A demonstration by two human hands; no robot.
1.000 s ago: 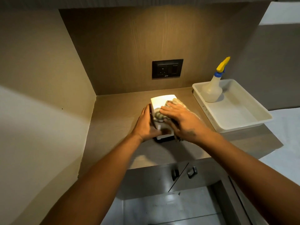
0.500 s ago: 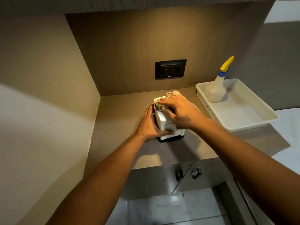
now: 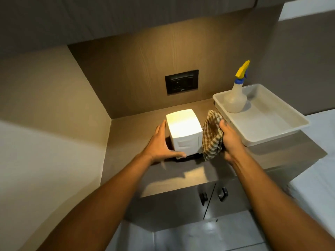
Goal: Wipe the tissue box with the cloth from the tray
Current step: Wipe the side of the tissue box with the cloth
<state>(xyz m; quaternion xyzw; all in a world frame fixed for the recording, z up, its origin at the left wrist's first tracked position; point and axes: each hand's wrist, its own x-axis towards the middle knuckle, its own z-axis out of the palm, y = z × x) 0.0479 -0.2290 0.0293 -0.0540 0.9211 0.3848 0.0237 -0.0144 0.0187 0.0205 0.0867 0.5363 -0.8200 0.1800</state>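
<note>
A white tissue box (image 3: 183, 131) on a dark base stands on the wooden counter (image 3: 134, 140) under a bright light. My left hand (image 3: 160, 144) cups its left side, thumb along the front lower edge. My right hand (image 3: 229, 138) presses a brown-and-cream checked cloth (image 3: 212, 135) flat against the box's right side. The cloth hangs down to the counter. The box's top and front face are bare.
A white tray (image 3: 275, 127) sits at the right of the counter with a spray bottle (image 3: 235, 95) standing in its back corner. A black wall socket (image 3: 181, 82) is behind the box. Cabinet doors with dark knobs (image 3: 213, 195) lie below the counter edge.
My right hand has moved the cloth from the top of the box down to its right side. The box's top is now uncovered. My left hand stays on the left side.
</note>
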